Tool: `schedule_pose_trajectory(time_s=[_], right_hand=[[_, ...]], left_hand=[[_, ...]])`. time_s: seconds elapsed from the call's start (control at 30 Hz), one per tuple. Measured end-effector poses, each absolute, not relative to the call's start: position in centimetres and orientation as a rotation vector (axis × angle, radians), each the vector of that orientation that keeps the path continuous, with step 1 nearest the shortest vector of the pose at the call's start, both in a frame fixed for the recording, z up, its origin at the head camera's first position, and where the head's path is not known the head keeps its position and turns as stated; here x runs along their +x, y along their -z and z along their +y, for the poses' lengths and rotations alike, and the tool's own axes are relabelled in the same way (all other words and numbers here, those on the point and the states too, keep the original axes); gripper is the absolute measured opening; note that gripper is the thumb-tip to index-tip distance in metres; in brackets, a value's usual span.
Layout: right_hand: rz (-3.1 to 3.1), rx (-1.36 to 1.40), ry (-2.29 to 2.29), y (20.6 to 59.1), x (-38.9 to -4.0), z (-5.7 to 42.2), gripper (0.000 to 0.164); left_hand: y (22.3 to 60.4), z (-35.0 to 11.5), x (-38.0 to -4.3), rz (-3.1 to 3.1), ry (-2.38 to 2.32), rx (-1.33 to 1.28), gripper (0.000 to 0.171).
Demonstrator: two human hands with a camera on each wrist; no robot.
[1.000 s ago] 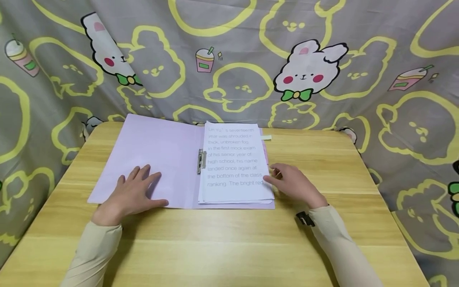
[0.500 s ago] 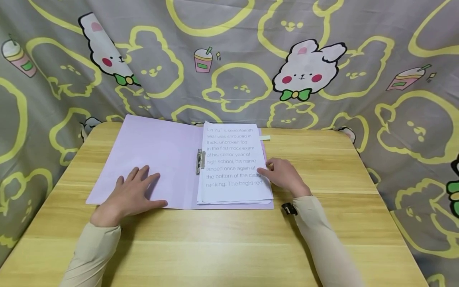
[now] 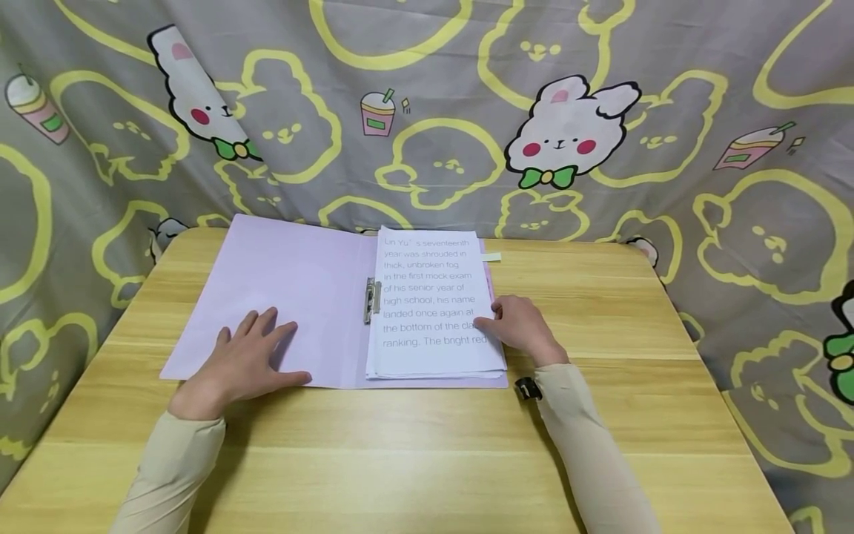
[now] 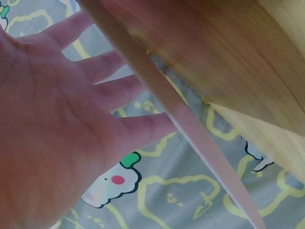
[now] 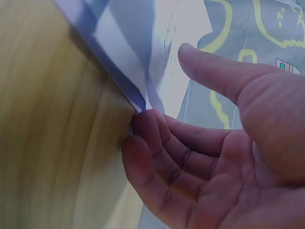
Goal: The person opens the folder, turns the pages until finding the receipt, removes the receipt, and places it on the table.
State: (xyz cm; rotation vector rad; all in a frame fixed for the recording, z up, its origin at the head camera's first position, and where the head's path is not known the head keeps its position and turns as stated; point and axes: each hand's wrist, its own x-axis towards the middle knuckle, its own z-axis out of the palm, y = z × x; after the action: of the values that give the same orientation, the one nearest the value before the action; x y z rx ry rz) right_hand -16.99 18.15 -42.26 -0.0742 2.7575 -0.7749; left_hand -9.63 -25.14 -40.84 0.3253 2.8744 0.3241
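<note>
A light purple folder [image 3: 287, 256] lies spread open on the table, with a stack of printed paper sheets [image 3: 427, 360] on its right half. Beside the stack's left edge is a metal clip [image 3: 372, 300]. My left hand [image 3: 243, 363] rests with spread fingers on the folder's left cover. In the left wrist view, the cover's edge [image 4: 209, 155] crosses in front of the fingers. My right hand [image 3: 523, 326] is at the stack's right edge, thumb over the top sheet. The right wrist view shows bent fingertips [image 5: 143, 124] touching the paper edge, the thumb apart from them.
A pale tab [image 3: 491, 257] sticks out from the folder's right side. The wooden table [image 3: 400, 460] stretches towards me and to both sides. Behind it hangs a grey patterned curtain [image 3: 440, 89].
My right hand has moved left, bringing the thumb further over the top sheet. The left hand and the folder have stayed in place.
</note>
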Motion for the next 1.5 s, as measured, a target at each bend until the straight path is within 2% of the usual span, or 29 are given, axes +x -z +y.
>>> schedule_pose_trajectory(time_s=[0.4,0.57,0.83,1.33,1.5], right_hand=[[2.758,-0.002,0.792,42.50,-17.26,18.22,0.042],[2.784,0.010,0.823,42.46,-17.25,18.33,0.040],[2.815,0.004,0.877,42.64,-17.45,18.71,0.024],[2.745,-0.058,0.895,42.42,-17.58,19.09,0.032],[2.772,-0.093,0.862,42.52,-17.63,19.00,0.028]], left_hand=[[40.76,-25.10,-9.70,2.866,-0.326,0.319,0.105],[40.71,-25.05,-9.68,2.866,-0.324,0.315,0.104],[40.81,-25.11,-9.62,2.871,-0.321,0.313,0.103],[40.75,-25.02,-9.63,2.870,-0.317,0.313,0.102],[40.65,-24.95,-9.60,2.867,-0.318,0.311,0.102]])
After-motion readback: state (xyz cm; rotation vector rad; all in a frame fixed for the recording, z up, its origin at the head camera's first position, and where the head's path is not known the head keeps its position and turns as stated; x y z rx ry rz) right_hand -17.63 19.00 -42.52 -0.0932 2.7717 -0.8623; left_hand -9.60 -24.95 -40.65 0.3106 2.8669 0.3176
